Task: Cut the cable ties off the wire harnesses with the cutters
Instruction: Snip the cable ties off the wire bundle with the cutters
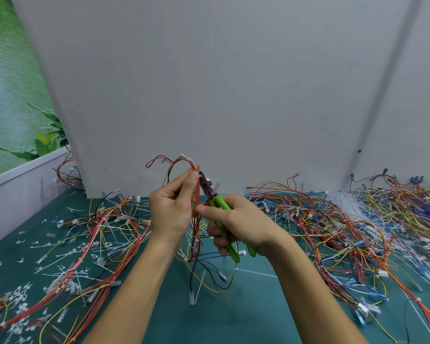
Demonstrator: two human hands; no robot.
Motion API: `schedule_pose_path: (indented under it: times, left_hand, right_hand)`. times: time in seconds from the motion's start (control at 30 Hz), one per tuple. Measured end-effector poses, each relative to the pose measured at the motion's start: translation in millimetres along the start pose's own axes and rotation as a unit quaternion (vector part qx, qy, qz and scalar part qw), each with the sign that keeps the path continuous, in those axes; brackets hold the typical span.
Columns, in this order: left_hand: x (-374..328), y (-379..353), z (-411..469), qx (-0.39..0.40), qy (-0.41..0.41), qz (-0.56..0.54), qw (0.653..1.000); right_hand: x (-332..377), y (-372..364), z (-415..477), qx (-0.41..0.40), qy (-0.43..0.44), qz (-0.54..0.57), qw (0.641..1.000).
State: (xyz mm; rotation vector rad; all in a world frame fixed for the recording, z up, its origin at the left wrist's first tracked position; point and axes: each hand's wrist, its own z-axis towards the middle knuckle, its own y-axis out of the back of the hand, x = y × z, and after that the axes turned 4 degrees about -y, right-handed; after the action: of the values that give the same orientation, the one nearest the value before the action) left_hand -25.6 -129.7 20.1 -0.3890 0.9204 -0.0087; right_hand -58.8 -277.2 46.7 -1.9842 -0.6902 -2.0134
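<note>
Your left hand point(170, 209) pinched the red wire harness point(197, 192) upright between thumb and fingers, above the green mat point(246, 314). Your right hand point(241, 222) gripped the green handles of the cutters point(220, 202), its thumb tip touching the harness. The cutter head sat just beside the white cable tie point(199, 174) at your left thumb. Other harnesses point(333, 219) lay piled on both sides.
</note>
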Motion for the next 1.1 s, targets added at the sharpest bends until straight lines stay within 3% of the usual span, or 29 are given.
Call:
schedule_pose_path:
  times: [0.2,0.57,0.87,1.1]
  left_hand:
    - [-2.1,-1.3,-0.5,-0.012,-0.005,0.001,1.0]
    - [-8.8,-2.5,-4.8,-0.005,-0.09,0.04,0.995]
    - [-9.0,-2.8,3.5,-0.055,0.023,-0.045,0.997]
    - [-14.3,2.4,5.9,-0.018,0.049,-0.07,0.996]
  right_hand:
    - [1.9,0.0,-0.2,0.038,-0.017,0.087,0.995]
    - [3.4,-9.1,1.4,-0.016,0.0,0.024,1.0]
    - [5.7,-10.1,1.4,-0.032,0.005,0.022,0.999]
    - [7.2,0.5,1.0,-0.041,-0.005,0.066,0.997]
